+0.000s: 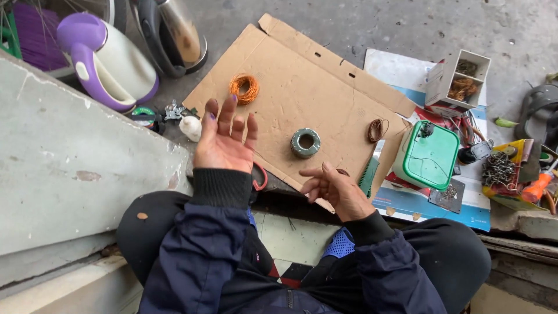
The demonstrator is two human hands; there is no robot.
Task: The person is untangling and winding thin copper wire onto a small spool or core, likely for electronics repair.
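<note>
Cardboard sheet carries a green ring; left hand and right hand both released, empty. Careless sweep could scatter orange wire coil.

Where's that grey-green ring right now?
In the head view the ring lies flat near the middle of the cardboard, between the left hand and right hand, touching neither.
</note>
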